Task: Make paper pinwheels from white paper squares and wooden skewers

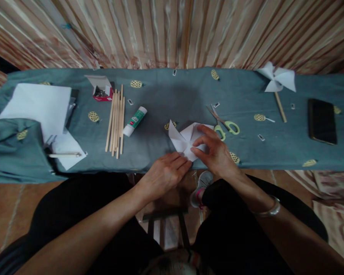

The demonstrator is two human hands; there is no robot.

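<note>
Folded paper (pixel 176 138) is located on the bench (pixel 260 151), close to its near edge, between the two hands. Several points are raised around its centre. The left hand (pixel 168 172) lies across the lower-left edge of the paper, fingers extended side by side; whether its grip clamps the edge or only presses on it cannot be told. The right hand (pixel 213 149) has its thumb and index finger at the centre of the paper, tips near each other; whether this grip is closed on a fold cannot be told.

Adjacent items: scissors (pixel 221 120) with green handles, just beyond the right hand; a glue stick (pixel 135 121), left of the paper; wooden sticks (pixel 115 122), beside the glue stick; an open red box (pixel 104 98) containing small metal pieces. At far right: a pinwheel (pixel 285 78) on a stick and a phone (pixel 322 121).
</note>
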